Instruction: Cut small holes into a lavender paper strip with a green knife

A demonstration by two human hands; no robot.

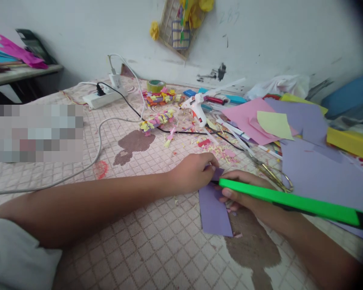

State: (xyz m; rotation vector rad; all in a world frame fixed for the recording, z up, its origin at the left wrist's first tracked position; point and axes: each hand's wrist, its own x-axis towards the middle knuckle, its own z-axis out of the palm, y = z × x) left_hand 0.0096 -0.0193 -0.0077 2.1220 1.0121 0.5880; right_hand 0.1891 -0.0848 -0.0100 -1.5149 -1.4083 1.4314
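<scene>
A strip of purple paper (215, 215) lies on the patterned cloth in front of me. My left hand (193, 171) has its fingers curled over the strip's far end, holding it. In my right hand (240, 189) is a long bright green utility knife (284, 198) with a black end. The knife slants from lower right up to the paper, and its dark tip meets the strip beside my left fingers. My right fingers are wrapped around the front of the knife, partly hidden behind it. Gold-handled scissors (269, 171) lie just beyond my right hand.
A white glue gun (195, 106) stands among paper scraps (219, 153) and two decorated paper pieces. Behind are a tape roll (156, 85) and a power strip (103, 98) with cables. Purple sheets (323, 173) and pink sheets (245, 114) pile up at right.
</scene>
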